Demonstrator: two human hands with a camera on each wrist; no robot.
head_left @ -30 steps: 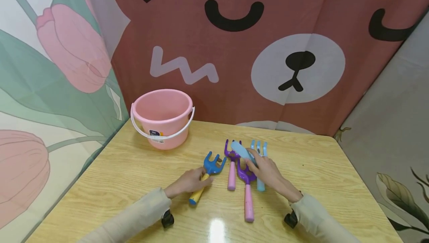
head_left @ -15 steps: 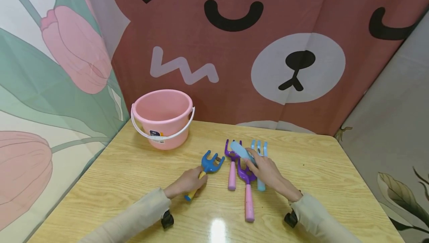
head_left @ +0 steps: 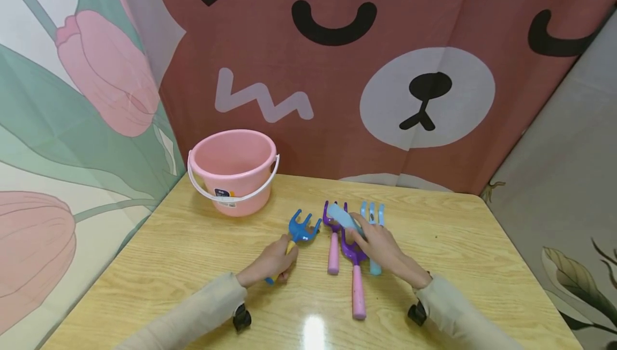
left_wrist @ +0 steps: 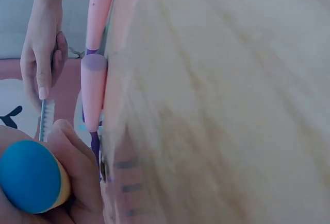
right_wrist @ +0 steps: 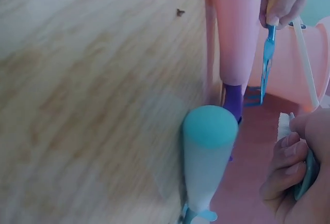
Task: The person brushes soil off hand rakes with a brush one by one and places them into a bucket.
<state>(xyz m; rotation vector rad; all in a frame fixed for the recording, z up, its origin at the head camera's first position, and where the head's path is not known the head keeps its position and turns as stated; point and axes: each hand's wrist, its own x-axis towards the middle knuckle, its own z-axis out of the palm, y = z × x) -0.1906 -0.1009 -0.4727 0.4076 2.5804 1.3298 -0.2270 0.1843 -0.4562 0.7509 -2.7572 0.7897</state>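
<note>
My left hand (head_left: 271,263) grips the yellow handle of a toy garden fork with blue tines (head_left: 301,230); its blue butt end (left_wrist: 30,176) shows large in the left wrist view. In the right wrist view this fork stands a little above the table. My right hand (head_left: 385,248) holds a light blue brush (head_left: 343,216), and its white bristles (left_wrist: 49,118) show in the left wrist view. Under and beside that hand lie two purple forks with pink handles (head_left: 333,253) (head_left: 358,293). A light blue fork (head_left: 376,266) lies there too, partly hidden by the hand.
A pink bucket (head_left: 236,178) with a white handle (head_left: 248,195) stands at the back left of the wooden table (head_left: 448,280). Behind the table hangs a bear-print cloth (head_left: 332,82). A small dark speck (right_wrist: 180,12) is on the tabletop.
My left hand has curled further round the fork's handle and raised it slightly, with the tines moving away from me and a little left. The brush has shifted slightly left.
</note>
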